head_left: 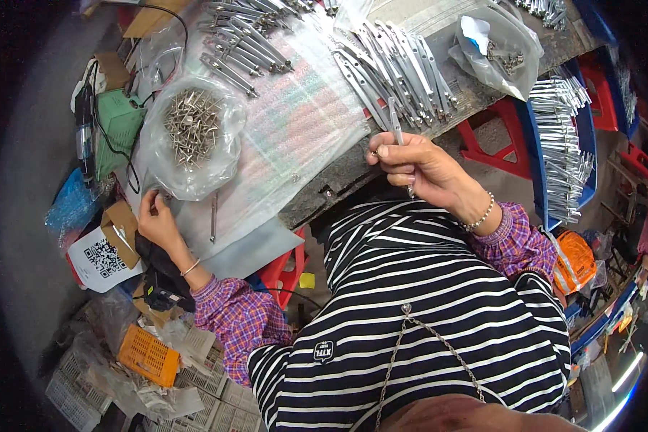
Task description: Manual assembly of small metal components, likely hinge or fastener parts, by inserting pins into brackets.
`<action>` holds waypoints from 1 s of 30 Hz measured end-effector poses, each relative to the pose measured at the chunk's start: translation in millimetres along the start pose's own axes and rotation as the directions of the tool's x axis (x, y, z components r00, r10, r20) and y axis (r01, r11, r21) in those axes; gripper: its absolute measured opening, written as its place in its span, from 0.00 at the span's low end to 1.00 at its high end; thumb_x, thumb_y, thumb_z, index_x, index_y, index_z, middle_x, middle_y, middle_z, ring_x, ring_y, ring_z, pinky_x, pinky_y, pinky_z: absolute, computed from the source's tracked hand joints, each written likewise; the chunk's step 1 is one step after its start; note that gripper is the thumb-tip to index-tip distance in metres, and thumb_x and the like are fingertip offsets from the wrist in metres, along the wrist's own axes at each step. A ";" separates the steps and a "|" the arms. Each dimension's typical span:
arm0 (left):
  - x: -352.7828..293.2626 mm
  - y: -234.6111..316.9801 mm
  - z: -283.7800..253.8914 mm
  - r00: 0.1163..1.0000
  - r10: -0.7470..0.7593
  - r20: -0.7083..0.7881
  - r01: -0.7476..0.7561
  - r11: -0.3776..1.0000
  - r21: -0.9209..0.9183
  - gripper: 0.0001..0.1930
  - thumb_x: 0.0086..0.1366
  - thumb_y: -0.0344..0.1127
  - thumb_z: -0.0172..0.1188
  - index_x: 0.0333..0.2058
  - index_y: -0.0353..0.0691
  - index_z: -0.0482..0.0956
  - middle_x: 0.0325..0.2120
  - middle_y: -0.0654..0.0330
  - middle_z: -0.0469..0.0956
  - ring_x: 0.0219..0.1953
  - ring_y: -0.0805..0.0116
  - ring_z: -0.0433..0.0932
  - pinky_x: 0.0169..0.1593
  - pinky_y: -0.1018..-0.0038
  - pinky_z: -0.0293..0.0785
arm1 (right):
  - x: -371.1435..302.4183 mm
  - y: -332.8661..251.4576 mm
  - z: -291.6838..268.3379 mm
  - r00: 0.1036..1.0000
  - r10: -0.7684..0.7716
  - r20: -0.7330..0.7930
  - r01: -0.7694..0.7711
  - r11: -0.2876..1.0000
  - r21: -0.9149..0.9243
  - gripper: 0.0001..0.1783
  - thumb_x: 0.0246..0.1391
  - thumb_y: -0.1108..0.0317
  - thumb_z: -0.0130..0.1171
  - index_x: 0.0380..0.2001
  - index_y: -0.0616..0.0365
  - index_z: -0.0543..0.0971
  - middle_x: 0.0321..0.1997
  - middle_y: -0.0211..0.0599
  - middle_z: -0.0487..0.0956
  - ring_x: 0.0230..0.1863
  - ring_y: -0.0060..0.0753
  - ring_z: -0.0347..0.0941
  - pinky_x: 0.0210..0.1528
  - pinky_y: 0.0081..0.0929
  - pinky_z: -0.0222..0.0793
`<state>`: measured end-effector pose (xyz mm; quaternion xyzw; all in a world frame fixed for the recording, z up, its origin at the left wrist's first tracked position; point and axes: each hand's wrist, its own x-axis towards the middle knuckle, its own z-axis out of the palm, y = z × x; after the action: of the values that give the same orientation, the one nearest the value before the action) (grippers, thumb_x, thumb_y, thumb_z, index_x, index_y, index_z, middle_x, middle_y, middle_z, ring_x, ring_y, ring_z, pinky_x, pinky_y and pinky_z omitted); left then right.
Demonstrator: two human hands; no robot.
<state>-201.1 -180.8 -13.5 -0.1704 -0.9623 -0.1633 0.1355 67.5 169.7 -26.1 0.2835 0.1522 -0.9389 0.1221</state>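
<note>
My right hand [430, 171] is raised at the table's near edge, closed around a slim silver metal bar [395, 121]. The bar's upper end sticks out above the fingers and its lower end shows below them. Something small and brassy is at the thumb and fingertip, too small to name. My left hand [160, 223] is beside the near edge of a clear plastic bag [227, 162] holding many metal pins or screws [193, 129]. Its fingertips are pinched together, and what they hold is hidden. Right of it, a single metal bar [214, 217] lies on the table.
Silver bars [410, 72] are heaped behind my right hand, with more bars [241, 47] at the far left. Another plastic bag [522, 54] of small parts lies far right. A blue crate [589, 169] of bars stands right, near red stools [498, 140]. A powered hand tool [85, 126] is left.
</note>
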 end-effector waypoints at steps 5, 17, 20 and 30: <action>-4.0 1.1 -6.0 0.996 0.021 -0.085 -0.023 0.999 -0.034 0.09 0.53 0.24 0.56 0.34 0.33 0.78 0.28 0.58 0.79 0.27 0.69 0.76 0.33 0.77 0.71 | -1.0 0.6 4.6 0.999 -0.035 -0.019 0.034 0.998 -0.052 0.08 0.50 0.74 0.55 0.35 0.64 0.74 0.32 0.36 0.76 0.17 0.08 0.57 0.17 0.07 0.51; -75.8 220.7 7.6 0.887 0.199 0.417 0.321 0.384 -0.866 0.08 0.47 0.15 0.55 0.27 0.31 0.76 0.25 0.58 0.75 0.28 0.71 0.73 0.35 0.78 0.70 | 5.2 9.3 28.6 0.998 0.004 -0.057 -0.013 0.986 -0.167 0.07 0.49 0.76 0.54 0.33 0.63 0.75 0.31 0.37 0.76 0.18 0.10 0.60 0.17 0.06 0.51; -79.8 246.3 17.0 0.897 0.341 0.281 0.063 0.531 -0.845 0.10 0.43 0.13 0.57 0.26 0.32 0.76 0.24 0.57 0.75 0.27 0.69 0.74 0.33 0.78 0.70 | 7.3 16.3 20.4 0.999 -0.036 -0.035 0.034 0.998 -0.059 0.07 0.48 0.76 0.55 0.34 0.62 0.74 0.31 0.35 0.77 0.18 0.09 0.59 0.17 0.07 0.50; -85.3 251.2 23.8 0.905 0.403 0.135 -0.155 0.609 -0.778 0.08 0.45 0.16 0.58 0.27 0.33 0.76 0.24 0.54 0.75 0.27 0.63 0.75 0.31 0.75 0.71 | 6.6 11.5 16.3 0.996 -0.071 -0.056 0.070 0.997 -0.028 0.06 0.48 0.75 0.56 0.32 0.60 0.75 0.30 0.31 0.77 0.17 0.09 0.57 0.17 0.08 0.46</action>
<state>-35.3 26.8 5.1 -0.3828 -0.7771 -0.4948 -0.0689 57.7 152.3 -19.5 0.3029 0.1779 -0.9321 0.0882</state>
